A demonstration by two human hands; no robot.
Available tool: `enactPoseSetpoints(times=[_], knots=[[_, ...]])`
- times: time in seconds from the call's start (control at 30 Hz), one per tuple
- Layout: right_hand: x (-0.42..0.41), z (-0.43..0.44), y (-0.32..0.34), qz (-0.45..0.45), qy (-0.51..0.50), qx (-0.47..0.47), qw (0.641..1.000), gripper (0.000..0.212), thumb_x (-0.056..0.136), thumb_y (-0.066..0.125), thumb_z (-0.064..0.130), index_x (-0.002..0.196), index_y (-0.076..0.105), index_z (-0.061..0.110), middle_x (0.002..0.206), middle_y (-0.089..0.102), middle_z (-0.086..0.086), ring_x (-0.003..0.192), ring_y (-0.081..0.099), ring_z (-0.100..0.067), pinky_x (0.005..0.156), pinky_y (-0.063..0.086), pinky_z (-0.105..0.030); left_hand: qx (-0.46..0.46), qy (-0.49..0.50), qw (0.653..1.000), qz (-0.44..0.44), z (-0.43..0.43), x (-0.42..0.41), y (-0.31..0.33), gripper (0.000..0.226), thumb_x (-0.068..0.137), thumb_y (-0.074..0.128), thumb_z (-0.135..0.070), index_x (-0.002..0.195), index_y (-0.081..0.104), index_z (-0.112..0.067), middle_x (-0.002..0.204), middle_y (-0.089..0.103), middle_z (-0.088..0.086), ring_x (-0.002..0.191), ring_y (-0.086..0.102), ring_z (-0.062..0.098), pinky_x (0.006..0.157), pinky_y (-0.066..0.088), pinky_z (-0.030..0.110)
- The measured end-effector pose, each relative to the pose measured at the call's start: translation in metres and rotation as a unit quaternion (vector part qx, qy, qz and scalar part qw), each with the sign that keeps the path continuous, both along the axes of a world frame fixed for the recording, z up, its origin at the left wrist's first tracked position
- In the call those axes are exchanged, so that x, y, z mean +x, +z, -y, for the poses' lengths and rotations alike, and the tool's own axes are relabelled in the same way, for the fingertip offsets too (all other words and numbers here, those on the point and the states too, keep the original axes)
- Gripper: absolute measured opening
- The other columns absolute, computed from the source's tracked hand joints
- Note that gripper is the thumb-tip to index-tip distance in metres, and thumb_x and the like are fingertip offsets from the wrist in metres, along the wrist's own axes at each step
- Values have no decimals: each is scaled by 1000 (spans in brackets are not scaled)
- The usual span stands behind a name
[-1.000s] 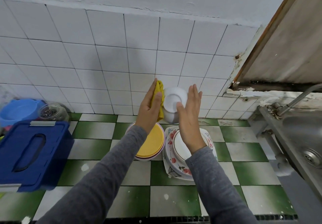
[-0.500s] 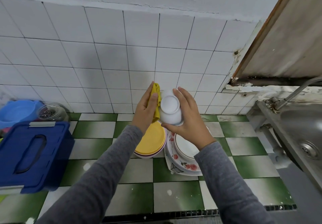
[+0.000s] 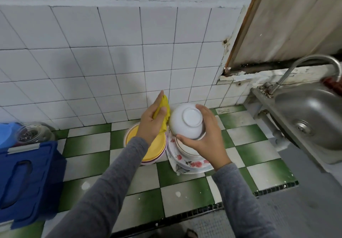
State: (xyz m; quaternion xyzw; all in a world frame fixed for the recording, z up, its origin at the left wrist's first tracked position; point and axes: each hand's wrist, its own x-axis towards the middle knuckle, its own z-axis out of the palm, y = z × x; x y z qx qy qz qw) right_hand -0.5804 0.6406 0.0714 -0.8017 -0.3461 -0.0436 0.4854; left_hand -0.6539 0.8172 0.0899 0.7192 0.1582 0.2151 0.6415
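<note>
My right hand (image 3: 207,137) grips a white bowl (image 3: 186,122) turned bottom up, thumb at its near rim and fingers over its far side. It hangs just above a stack of flowered plates and bowls (image 3: 192,161) on the green-and-white tiled counter (image 3: 185,197). My left hand (image 3: 152,122) holds a folded yellow cloth (image 3: 165,114) against the bowl's left side. Under that hand a yellow plate (image 3: 155,148) lies on a pinkish one.
A blue plastic box (image 3: 27,178) stands at the left, with a glass jar (image 3: 32,133) and a light blue tub (image 3: 7,134) behind it. A steel sink (image 3: 312,117) with a curved tap (image 3: 314,60) is at the right. White wall tiles (image 3: 111,61) rise behind the dishes.
The right hand went from flat against the bowl to gripping it, and tipped the bowl's base up toward me. Both hands came lower, closer to the plate stack.
</note>
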Motion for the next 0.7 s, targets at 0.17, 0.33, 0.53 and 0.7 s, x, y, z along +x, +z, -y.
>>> enactPoseSetpoints(times=[0.17,0.33,0.53,0.7], knots=[[6,61,-2,-43,-86,34,995,94,61,96,39,140,48,22,138,51,6,129,48,-11,109,43,-35,-15,-57,998,-20,47,22,-5,41,104,49,-18,143,47,-31,140,42,-18,101,50,-28,80,48,4],[15,149,1,-47,-166,50,984,89,61,96,38,136,50,22,133,53,6,125,50,-11,105,45,-36,-45,-131,989,-42,128,55,-8,37,100,56,-27,128,54,-52,141,49,-18,128,49,2,98,49,19],[21,295,0,-58,-265,53,961,91,61,95,38,138,48,24,134,48,13,126,44,-3,103,30,-5,-117,-204,971,-47,275,98,-6,40,99,60,-19,132,56,-42,140,49,-18,108,56,-10,79,54,15],[18,431,2,-52,-336,52,939,82,62,95,34,130,49,31,128,48,24,121,43,13,95,28,1,-112,-266,957,-41,416,129,-9,43,98,62,-18,130,54,-45,136,50,-20,102,54,-23,88,50,11]])
